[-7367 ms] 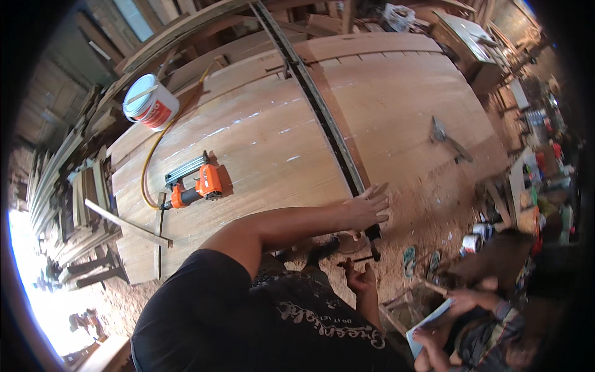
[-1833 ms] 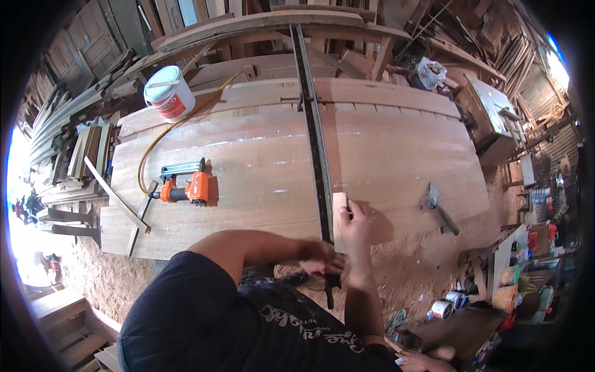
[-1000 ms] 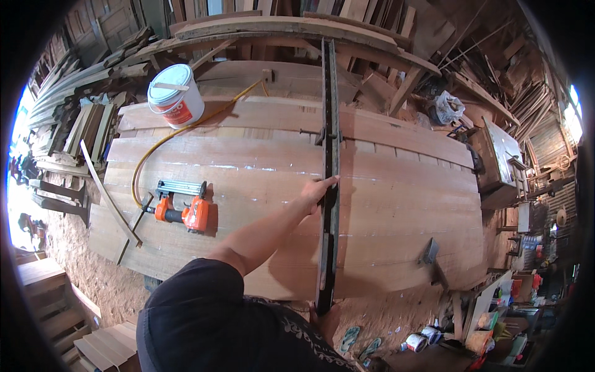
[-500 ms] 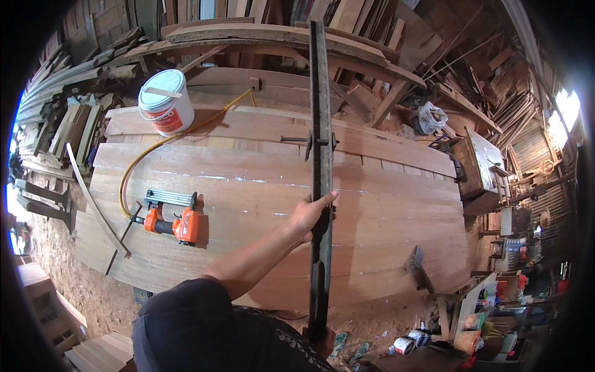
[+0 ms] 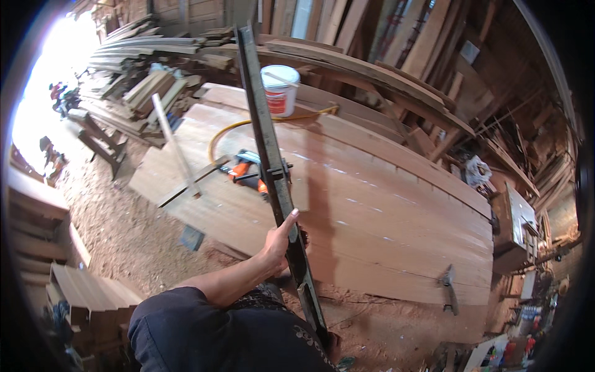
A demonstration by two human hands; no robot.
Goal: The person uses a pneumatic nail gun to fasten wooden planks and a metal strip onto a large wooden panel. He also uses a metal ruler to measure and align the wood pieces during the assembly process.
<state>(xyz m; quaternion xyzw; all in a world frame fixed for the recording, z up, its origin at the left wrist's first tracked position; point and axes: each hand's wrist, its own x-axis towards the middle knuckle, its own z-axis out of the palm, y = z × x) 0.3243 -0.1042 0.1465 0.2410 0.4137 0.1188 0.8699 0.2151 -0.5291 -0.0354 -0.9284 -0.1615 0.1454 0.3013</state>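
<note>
A long dark metal bar clamp [image 5: 263,136] stands tilted across the middle of the view, its top leaning left. My left hand [image 5: 282,243] is wrapped round the bar below its cross-pin, with the thumb lying along the metal. Low down by the bar's bottom end, part of my right hand [image 5: 334,345] shows; its fingers close round that end, mostly out of sight. Behind the clamp lies a wide panel of wooden boards [image 5: 378,211] with white marks along the joints. An orange nail gun [image 5: 240,168] rests on it, partly covered by the bar.
A white lidded bucket [image 5: 282,102] stands at the panel's far edge beside a yellow hose [image 5: 229,128]. A hammer [image 5: 449,286] lies near the right end. Wood strips [image 5: 173,142] cross the left corner. Stacked lumber [image 5: 142,56] lines the back; sawdust covers the floor [image 5: 118,217].
My view has swung toward the left, so the panel sits further right. The bar clamp, still in my hands, has shifted left and now leans, passing in front of the nail gun.
</note>
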